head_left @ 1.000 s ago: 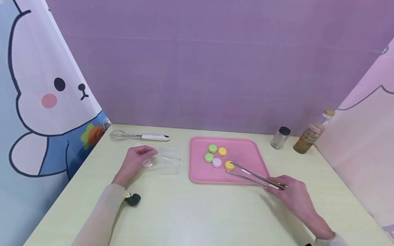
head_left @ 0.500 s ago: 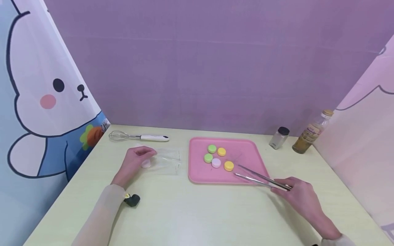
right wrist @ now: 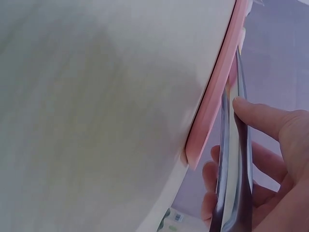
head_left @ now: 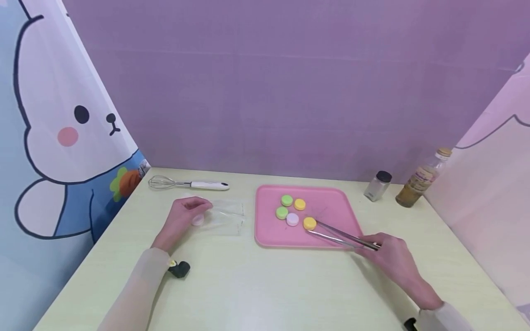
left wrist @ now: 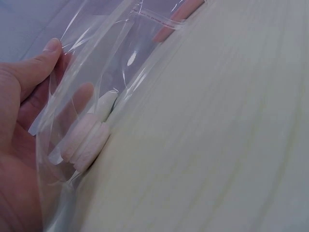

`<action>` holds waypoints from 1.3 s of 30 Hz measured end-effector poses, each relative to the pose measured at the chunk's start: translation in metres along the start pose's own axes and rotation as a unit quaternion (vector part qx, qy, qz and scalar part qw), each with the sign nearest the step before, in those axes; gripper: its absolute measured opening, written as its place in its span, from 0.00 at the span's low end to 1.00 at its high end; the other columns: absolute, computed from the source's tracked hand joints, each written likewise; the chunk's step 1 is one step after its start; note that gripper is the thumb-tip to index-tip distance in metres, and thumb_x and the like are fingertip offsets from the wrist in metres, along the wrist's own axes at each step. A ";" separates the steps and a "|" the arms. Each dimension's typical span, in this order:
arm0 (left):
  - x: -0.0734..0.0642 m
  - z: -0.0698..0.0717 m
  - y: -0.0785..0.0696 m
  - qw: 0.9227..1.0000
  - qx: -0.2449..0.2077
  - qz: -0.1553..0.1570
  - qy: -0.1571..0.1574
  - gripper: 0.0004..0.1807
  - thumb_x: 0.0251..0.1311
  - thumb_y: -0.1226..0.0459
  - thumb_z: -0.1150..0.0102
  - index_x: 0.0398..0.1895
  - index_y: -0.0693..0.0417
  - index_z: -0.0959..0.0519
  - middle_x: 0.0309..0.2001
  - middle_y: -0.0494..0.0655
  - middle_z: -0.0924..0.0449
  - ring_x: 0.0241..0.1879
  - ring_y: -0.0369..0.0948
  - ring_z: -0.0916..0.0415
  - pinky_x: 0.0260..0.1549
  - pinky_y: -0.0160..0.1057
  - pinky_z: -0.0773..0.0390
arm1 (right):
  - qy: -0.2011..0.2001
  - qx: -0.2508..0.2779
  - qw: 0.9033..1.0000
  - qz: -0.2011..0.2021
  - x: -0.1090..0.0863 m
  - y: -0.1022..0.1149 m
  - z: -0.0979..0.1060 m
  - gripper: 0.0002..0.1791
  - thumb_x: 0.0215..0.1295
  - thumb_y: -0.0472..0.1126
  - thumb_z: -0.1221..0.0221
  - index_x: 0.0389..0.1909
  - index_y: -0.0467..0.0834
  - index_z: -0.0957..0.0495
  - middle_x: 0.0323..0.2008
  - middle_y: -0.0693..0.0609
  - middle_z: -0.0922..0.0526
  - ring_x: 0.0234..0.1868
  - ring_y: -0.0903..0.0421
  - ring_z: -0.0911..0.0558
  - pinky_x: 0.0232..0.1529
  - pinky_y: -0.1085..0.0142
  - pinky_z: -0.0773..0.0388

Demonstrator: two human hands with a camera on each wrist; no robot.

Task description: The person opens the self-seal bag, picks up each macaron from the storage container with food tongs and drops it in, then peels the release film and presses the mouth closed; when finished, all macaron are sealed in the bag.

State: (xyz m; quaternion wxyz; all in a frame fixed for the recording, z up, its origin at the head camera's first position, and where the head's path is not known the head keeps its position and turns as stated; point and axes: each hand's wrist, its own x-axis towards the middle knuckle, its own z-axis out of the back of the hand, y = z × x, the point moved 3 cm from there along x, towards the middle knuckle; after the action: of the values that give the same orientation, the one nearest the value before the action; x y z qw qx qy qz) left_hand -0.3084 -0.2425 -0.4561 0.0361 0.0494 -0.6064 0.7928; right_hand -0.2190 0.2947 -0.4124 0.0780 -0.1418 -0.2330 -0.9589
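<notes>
My right fingers (right wrist: 268, 164) are clamped round the metal tongs (right wrist: 245, 150); my left fingers (left wrist: 36, 70) pinch the clear bag (head_left: 223, 225). The tong tips stand apart at the yellow macaron (head_left: 309, 223), which lies flat on the pink tray (head_left: 331, 200); contact unclear. Presumed light, crumbly: grip its sides gently. Tongs' long axis: tips point leftward, away from me. Macaron: round, no long axis.

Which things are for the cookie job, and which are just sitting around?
Seem part of the job: tongs in the right hand, clear bag in the left hand, cookies, pink tray.

Just sitting around: whisk, small jar, bottle.
</notes>
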 end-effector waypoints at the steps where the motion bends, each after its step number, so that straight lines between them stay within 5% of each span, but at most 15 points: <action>1: 0.000 0.000 0.000 1.000 -0.002 -0.002 -0.001 0.21 0.62 0.52 0.29 0.47 0.60 0.14 0.43 0.47 0.13 0.48 0.40 0.22 0.49 0.31 0.26 | -0.001 0.002 1.000 0.004 0.001 0.001 -0.001 0.17 0.51 0.50 0.22 0.39 0.45 0.10 0.39 0.46 0.11 0.37 0.48 0.14 0.26 0.64 0.27; 7: -0.001 -0.001 0.000 1.000 -0.004 -0.008 -0.005 0.19 0.61 0.51 0.29 0.45 0.58 0.14 0.42 0.47 0.12 0.48 0.42 0.22 0.47 0.31 0.25 | -0.007 0.019 1.000 0.016 0.004 0.004 -0.008 0.17 0.51 0.50 0.22 0.39 0.45 0.10 0.36 0.48 0.11 0.27 0.59 0.23 0.19 0.67 0.32; 22: -0.002 -0.001 -0.001 1.000 -0.008 -0.004 -0.001 0.21 0.60 0.49 0.29 0.45 0.57 0.14 0.43 0.47 0.12 0.49 0.43 0.22 0.50 0.33 0.26 | -0.066 -0.015 0.994 0.081 0.003 0.011 -0.002 0.14 0.47 0.40 0.21 0.36 0.43 0.09 0.27 0.59 0.18 0.24 0.64 0.27 0.18 0.68 0.34; 39: -0.002 -0.001 -0.004 1.000 0.004 0.001 0.004 0.20 0.63 0.51 0.30 0.46 0.57 0.13 0.44 0.47 0.12 0.49 0.40 0.22 0.50 0.31 0.27 | -0.017 0.009 0.992 0.128 0.021 0.070 -0.014 0.15 0.50 0.42 0.22 0.41 0.47 0.10 0.29 0.60 0.18 0.25 0.63 0.27 0.24 0.67 0.29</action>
State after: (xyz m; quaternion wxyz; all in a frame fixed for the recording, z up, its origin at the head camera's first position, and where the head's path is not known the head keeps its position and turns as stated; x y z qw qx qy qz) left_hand -0.3062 -0.2407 -0.4525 0.0376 0.0453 -0.6028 0.7957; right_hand -0.2267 0.2245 -0.3884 0.1970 -0.1860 -0.2234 -0.9363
